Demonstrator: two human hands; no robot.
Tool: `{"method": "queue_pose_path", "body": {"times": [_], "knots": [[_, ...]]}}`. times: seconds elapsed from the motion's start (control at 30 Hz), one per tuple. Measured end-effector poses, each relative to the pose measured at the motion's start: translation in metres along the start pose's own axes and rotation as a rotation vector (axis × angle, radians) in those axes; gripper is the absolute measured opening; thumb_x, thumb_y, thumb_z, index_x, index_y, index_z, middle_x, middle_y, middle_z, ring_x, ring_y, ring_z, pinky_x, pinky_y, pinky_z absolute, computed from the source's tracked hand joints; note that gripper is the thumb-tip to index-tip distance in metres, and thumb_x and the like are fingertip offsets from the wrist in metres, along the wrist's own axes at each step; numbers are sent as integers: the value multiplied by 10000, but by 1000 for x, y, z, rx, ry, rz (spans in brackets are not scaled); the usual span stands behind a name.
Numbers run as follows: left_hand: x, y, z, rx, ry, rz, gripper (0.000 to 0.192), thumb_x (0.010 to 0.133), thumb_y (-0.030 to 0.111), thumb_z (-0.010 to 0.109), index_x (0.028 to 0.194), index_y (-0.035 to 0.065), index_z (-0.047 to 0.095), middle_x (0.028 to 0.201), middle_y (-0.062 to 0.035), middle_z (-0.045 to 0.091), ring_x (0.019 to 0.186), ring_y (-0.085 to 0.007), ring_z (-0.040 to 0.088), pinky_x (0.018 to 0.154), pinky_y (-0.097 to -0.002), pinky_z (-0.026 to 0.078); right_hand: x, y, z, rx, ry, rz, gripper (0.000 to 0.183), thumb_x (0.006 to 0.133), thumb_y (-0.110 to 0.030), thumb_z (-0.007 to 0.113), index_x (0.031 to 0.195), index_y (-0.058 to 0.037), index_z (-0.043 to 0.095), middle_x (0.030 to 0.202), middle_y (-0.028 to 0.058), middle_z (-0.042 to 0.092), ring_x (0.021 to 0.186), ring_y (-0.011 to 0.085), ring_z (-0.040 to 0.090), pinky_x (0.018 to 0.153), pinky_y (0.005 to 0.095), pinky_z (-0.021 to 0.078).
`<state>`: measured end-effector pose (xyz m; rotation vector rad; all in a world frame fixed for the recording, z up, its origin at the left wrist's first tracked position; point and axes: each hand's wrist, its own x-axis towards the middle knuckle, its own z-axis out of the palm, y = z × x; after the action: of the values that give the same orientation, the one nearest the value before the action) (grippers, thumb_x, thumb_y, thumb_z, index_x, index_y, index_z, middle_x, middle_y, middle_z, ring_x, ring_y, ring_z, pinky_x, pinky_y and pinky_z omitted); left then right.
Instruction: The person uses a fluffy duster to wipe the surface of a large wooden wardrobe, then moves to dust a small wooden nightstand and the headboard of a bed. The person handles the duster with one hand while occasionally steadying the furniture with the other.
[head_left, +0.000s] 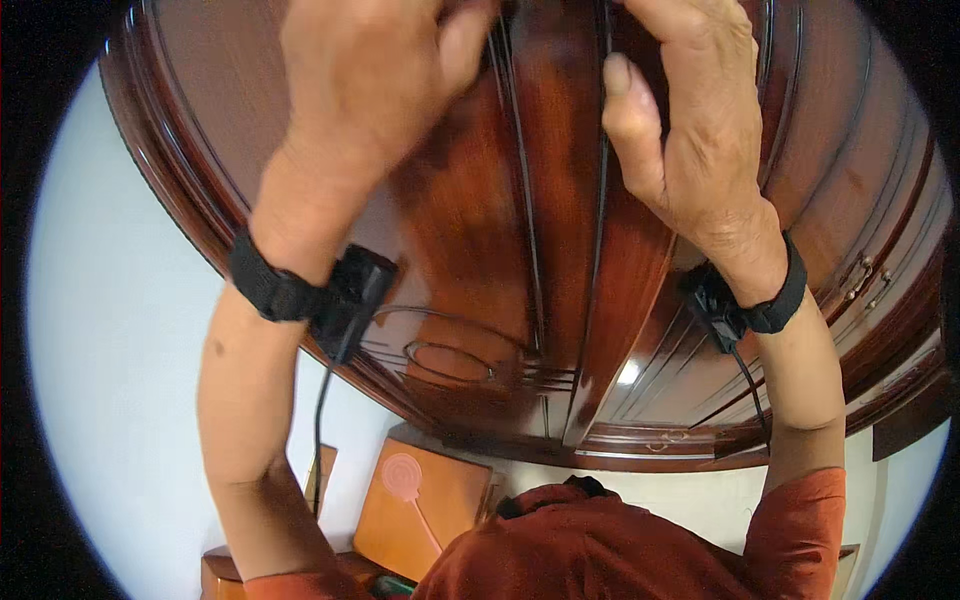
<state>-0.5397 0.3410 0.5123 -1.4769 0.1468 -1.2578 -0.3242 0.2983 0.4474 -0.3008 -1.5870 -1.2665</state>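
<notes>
Both arms are raised in front of a glossy dark-red wooden wardrobe (465, 225). My left hand (367, 82) is at the upper left with its back towards me, slightly blurred. Its thumb points up and its fingertips are cut off by the top of the picture. To the right, my right hand (697, 112) has its thumb apart from the palm, and its finger ends are also out of the picture. Whether either hand touches or holds anything cannot be seen. A black strapped device (352, 304) with a cable sits on the left wrist, and a similar device (716, 307) on the right.
Metal handles (859, 277) sit on wardrobe doors at the right. Low down is a drawer pull (667, 439). A white wall (112, 322) borders the wardrobe at the left. Below, a pink fly swatter (405, 476) lies on an orange-brown wooden surface (450, 480).
</notes>
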Motion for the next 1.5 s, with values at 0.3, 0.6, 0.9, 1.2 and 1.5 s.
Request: {"method": "queue_pose_path", "body": {"times": [0.3,0.6,0.9,1.2,1.5], "knots": [[-41,125,-29,-68,-258,-433,225,852,159,716,1046,45,734,1161,-122,691,1184,-353,624,983,-482,478,-25,17,-12,68,44,-14,297,925,-66,485,1184,3,612,1266,198,624,1288,381,538,1132,511,387],[-157,286,-116,-548,-684,-562,275,846,186,660,1109,133,720,1256,-42,618,1295,-318,548,1098,-635,384,-29,23,-16,-8,3,-37,274,871,50,420,998,-27,651,1341,176,597,1393,344,448,1192,506,324],[-187,329,-160,-446,-883,-680,329,851,205,645,1172,172,708,1298,-19,610,1393,-302,502,1106,-652,342,-37,23,-28,-10,-169,40,366,1087,-359,419,1085,-53,619,1443,201,501,1464,367,353,1196,536,308],[-217,278,-182,-77,-807,-925,358,761,94,653,1114,142,689,1302,-87,598,1387,-407,468,1137,-658,279,-33,17,-34,-89,-209,17,389,1084,-378,419,1103,-50,628,1462,202,490,1461,379,355,1195,529,300],[-266,240,-205,198,-637,-1133,490,850,71,673,1306,-50,539,1406,-260,526,1325,-483,468,1127,-566,333,-31,18,-43,-127,-285,-33,388,1080,-369,429,1104,-42,637,1471,206,494,1465,400,356,1194,543,287]]}}
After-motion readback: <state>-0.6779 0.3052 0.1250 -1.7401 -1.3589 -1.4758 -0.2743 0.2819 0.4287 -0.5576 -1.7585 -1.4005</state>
